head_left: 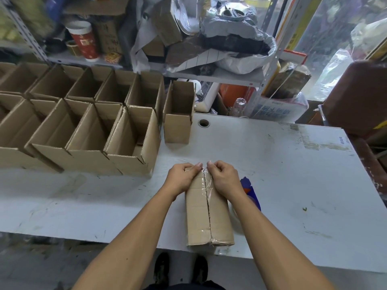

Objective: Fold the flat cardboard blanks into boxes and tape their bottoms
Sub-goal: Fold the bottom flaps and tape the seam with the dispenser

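A folded cardboard box stands bottom-up at the near edge of the white table. Clear tape runs along its centre seam. My left hand and my right hand both rest at the box's far end, fingers curled, thumbs pressing the tape end down over the far edge. A blue tape dispenser lies on the table just right of the box, partly hidden by my right forearm.
Several finished open boxes stand in two rows across the table's left half, with one narrower box beside them. A cable hole sits near the back edge. Cluttered shelves rise behind the table.
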